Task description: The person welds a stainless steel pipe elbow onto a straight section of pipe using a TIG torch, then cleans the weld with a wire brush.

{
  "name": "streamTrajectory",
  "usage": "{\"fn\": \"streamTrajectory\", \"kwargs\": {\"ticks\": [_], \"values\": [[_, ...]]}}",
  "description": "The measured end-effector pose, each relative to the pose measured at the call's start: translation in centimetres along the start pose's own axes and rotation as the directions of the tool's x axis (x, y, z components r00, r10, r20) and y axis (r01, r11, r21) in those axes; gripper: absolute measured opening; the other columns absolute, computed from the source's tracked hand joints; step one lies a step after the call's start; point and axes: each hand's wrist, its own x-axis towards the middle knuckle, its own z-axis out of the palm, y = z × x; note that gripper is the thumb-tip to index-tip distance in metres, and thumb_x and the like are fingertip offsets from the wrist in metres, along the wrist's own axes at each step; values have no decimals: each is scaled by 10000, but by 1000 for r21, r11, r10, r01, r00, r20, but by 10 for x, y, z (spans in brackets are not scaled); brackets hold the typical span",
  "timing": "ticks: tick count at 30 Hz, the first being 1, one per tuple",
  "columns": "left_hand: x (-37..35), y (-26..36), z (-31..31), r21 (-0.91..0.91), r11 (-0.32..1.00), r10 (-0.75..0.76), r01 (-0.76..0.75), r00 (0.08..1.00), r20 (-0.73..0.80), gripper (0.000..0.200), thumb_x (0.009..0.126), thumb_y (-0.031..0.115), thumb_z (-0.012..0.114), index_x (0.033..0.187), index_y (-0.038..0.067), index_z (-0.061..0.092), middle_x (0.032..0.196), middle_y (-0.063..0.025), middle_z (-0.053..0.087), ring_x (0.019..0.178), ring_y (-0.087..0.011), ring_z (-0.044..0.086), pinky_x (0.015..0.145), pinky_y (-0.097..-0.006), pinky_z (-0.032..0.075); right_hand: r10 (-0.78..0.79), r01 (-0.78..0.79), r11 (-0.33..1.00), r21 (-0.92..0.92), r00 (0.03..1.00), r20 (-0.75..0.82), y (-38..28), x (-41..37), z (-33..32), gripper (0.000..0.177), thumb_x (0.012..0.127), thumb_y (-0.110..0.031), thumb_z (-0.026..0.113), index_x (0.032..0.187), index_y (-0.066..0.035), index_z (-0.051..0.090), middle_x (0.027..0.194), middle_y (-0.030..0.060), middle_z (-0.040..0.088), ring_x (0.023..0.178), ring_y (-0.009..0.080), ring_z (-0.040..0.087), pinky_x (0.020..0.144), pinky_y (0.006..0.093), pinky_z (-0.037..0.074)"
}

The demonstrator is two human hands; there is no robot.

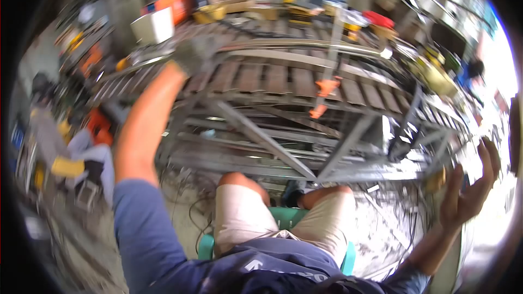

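My left arm reaches forward to the back left of the slatted metal bench (pixel 250 79). A grey glove seems to cover my left hand (pixel 195 56), which is smeared by motion; its fingers cannot be made out. It is nearest to the left ends of long metal bars (pixel 305 45) lying across the bench. My right hand (pixel 469 193) is bare and raised at the far right, fingers apart, holding nothing. An orange clamp (pixel 328 87) hangs at the bench's front edge, right of the middle.
A person in grey (pixel 49 130) with a yellow-cuffed glove (pixel 68 167) is at the far left. Angled steel legs (pixel 261 139) brace the bench. Boxes, a white panel (pixel 154 26) and a red item (pixel 378 19) crowd its back. Cables (pixel 199 212) lie on the floor.
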Motion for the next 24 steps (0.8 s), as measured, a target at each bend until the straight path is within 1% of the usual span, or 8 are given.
{"fn": "streamTrajectory", "kwargs": {"ticks": [1, 2, 5, 10, 13, 17, 21, 24], "values": [[-4, -2, 1, -49, 996, 72, -78, 992, -104, 456, 933, 351, 756, 1304, 91, 700, 1071, -149, 753, 986, -363, 743, 843, -547, 575, 9, -9, 999, 33, 1000, 6, 0, 2, 0, 471, 1040, -75, 694, 1475, 69, 583, 1495, 272, 601, 1433, 401, 546, 1234, 519, 392], [-38, -22, 24, -28, 1000, 12, -8, 992, 125, 430, 941, 292, 769, 1277, 39, 679, 964, -180, 719, 776, -396, 715, 648, -520, 567, 16, -15, 999, 50, 1000, -3, 0, 4, 0, 472, 1021, -69, 710, 1456, 75, 598, 1482, 268, 610, 1420, 394, 556, 1229, 515, 398], [-29, -5, -5, -12, 999, 39, -38, 998, 50, 331, 962, 235, 741, 1233, 57, 676, 814, -169, 663, 670, -415, 651, 580, -544, 499, 18, -15, 998, 64, 999, -44, -10, 8, 7, 467, 965, -64, 748, 1389, 98, 638, 1398, 272, 655, 1337, 403, 607, 1176, 507, 445], [-59, -17, 6, 79, 991, 98, -111, 984, 147, 372, 914, 236, 778, 1210, 40, 668, 993, -210, 702, 902, -439, 694, 794, -547, 559, 82, -60, 980, 190, 990, -114, -19, 6, 32, 449, 907, -44, 786, 1319, 100, 684, 1295, 290, 684, 1196, 380, 691, 1020, 461, 564], [-75, -16, 10, -25, 996, 92, -89, 982, 166, 412, 977, 398, 762, 1210, 69, 679, 934, -196, 711, 846, -400, 714, 718, -542, 564, 135, -100, 953, 286, 985, -106, -22, 2, 46, 421, 855, -33, 797, 1255, 78, 725, 1220, 247, 717, 1128, 339, 713, 982, 418, 571], [-63, 0, -8, -129, 991, 0, 26, 980, 200, 395, 973, 381, 756, 1177, 52, 673, 942, -186, 710, 877, -418, 708, 783, -536, 569, 341, -276, 808, 521, 940, -31, -31, -15, 70, 288, 848, 22, 772, 1135, 40, 777, 1051, 153, 761, 966, 231, 734, 888, 338, 578], [-27, 36, -36, -109, 992, -32, 59, 971, 239, 430, 964, 355, 752, 1228, 22, 684, 1107, -236, 720, 1030, -460, 692, 921, -553, 554, 647, -567, 725, 392, 755, -107, -5, -22, 104, 217, 932, -34, 761, 1146, -20, 793, 949, 91, 781, 870, 175, 742, 833, 317, 578], [-6, 57, -46, -84, 996, -16, 39, 964, 266, 519, 961, 342, 742, 1353, 11, 662, 1280, -250, 700, 1210, -478, 661, 1105, -602, 495, 788, -768, 613, 185, 610, -75, 63, -19, 133, 340, 1006, -238, 657, 1269, -43, 748, 1047, 169, 819, 926, 277, 795, 902, 382, 595]]}}
